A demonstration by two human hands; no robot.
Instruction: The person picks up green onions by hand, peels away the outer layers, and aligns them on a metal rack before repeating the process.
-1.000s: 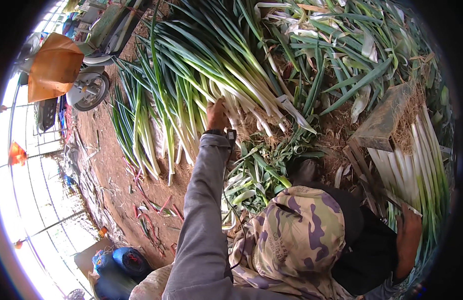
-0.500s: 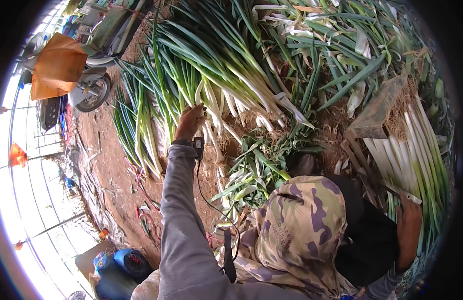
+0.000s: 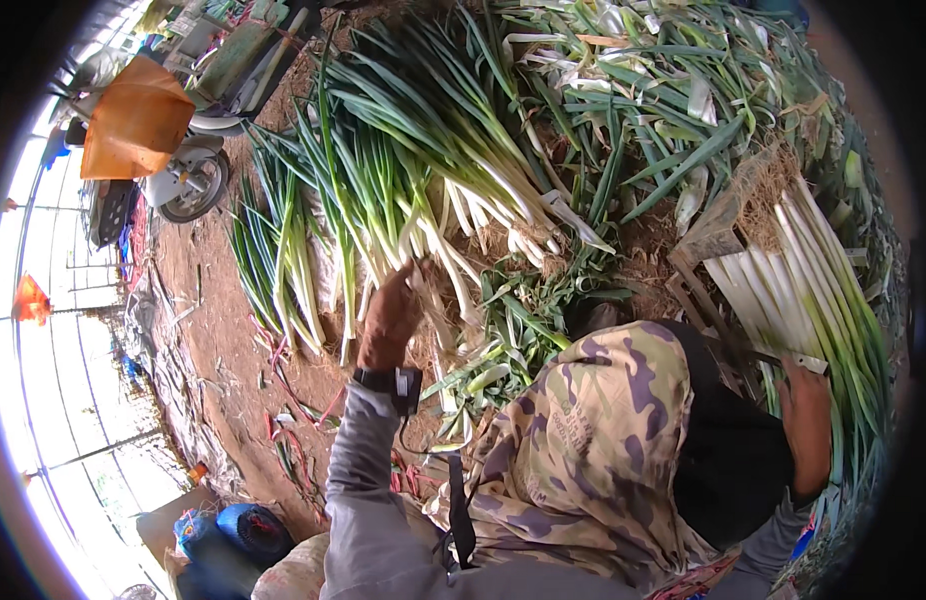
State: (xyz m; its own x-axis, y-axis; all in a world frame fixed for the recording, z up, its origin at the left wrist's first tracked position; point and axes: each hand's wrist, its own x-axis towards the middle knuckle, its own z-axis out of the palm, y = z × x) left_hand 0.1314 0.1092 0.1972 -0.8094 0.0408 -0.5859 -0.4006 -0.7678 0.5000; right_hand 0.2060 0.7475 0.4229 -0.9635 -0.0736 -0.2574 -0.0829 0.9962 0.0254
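Observation:
My left hand (image 3: 391,315) is closed around the pale lower end of a leek (image 3: 411,238) at the near edge of a spread row of leeks (image 3: 383,190). Loose roots hang beside its fingers. A dark strap with a small box (image 3: 407,385) circles that wrist. On the right, my right hand (image 3: 808,410) rests against a bundle of leeks (image 3: 803,270), just below a pale flat strip (image 3: 805,361). Its fingertips are hidden there, so I cannot tell what they grip. The bundle's rooty white ends lie against a box-like wooden stand (image 3: 718,215).
Camouflage cloth (image 3: 603,420) and black cloth (image 3: 728,450) fill the space between my arms. Cut leaves (image 3: 508,335) lie in front of them, with a large leaf heap (image 3: 683,80) beyond. A scooter wheel (image 3: 195,185) stands far left, and blue rolls (image 3: 253,532) lie near left.
My left hand has drawn back toward me, bringing the leek's white end with it, and the elbow bends more. My right hand stays at the bundle while the whole view shifts slightly.

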